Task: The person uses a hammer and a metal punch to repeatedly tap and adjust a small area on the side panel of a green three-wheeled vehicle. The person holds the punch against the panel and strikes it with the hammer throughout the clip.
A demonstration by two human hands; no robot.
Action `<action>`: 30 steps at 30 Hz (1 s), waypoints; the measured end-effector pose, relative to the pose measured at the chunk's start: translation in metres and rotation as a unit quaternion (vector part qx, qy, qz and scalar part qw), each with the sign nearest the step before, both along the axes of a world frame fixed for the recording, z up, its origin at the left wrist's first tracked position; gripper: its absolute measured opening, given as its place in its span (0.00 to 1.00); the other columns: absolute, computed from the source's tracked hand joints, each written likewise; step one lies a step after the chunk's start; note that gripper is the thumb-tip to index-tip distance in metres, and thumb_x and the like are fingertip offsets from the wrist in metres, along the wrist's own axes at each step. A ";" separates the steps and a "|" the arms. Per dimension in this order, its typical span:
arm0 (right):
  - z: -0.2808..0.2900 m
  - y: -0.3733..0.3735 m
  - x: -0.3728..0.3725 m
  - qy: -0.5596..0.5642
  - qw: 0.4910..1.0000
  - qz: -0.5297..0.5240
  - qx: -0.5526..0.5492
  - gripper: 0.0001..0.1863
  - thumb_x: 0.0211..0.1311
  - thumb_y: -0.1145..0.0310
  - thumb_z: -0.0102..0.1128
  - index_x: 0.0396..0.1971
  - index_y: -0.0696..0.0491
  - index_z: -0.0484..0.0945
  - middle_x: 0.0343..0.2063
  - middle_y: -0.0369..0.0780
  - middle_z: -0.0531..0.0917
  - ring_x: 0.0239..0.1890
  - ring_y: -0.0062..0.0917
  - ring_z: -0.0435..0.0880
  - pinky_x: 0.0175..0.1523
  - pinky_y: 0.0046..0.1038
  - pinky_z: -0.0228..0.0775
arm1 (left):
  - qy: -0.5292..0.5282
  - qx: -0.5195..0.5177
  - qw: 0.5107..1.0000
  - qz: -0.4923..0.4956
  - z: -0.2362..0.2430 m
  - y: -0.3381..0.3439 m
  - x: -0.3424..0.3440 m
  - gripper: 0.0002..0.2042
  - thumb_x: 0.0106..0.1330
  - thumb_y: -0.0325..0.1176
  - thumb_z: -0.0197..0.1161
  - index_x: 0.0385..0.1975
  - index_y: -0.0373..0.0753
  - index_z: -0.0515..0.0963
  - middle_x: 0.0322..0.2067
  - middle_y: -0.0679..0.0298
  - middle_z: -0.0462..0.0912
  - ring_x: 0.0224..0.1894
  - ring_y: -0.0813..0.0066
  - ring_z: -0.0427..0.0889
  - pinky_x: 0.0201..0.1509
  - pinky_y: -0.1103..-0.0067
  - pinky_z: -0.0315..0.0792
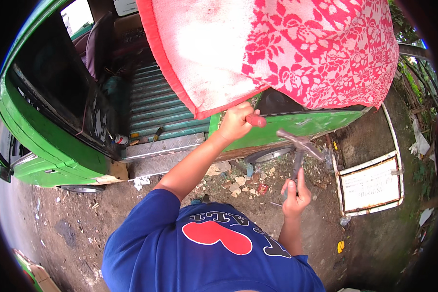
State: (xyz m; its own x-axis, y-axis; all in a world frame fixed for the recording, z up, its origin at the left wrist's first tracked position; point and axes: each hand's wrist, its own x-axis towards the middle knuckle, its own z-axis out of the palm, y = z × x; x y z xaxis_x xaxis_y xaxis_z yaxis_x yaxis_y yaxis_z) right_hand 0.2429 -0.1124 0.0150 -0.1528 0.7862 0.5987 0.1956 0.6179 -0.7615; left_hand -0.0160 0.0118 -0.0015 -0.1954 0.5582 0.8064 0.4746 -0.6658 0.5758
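Note:
My left hand (236, 121) grips a red-handled tool (256, 120), its far end hidden, at the edge of the door opening in the green vehicle's body (301, 124), just below the lower corner of a red-and-white floral cloth (316, 48). My right hand (295, 197) holds a metal hammer (301, 144) by its shaft, the head raised a little to the right of the red handle and in front of the green panel.
The open doorway shows a ribbed floor (151, 97) with bottles and small tools, above a metal step (158, 163). The left door (53, 141) is green. A white framed panel (367, 185) lies at right on dirt ground (82, 233) strewn with rubble and litter.

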 end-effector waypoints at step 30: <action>-0.018 0.011 -0.009 0.300 0.893 0.165 -0.292 0.33 0.51 0.83 0.52 0.60 0.56 0.58 0.34 0.42 0.73 0.27 0.25 0.77 0.22 0.24 0.74 | 0.074 0.007 0.996 -0.051 -0.053 -0.027 -0.004 0.14 0.57 0.29 0.67 0.19 0.37 0.66 0.22 0.61 0.68 0.27 0.61 0.71 0.32 0.70 0.65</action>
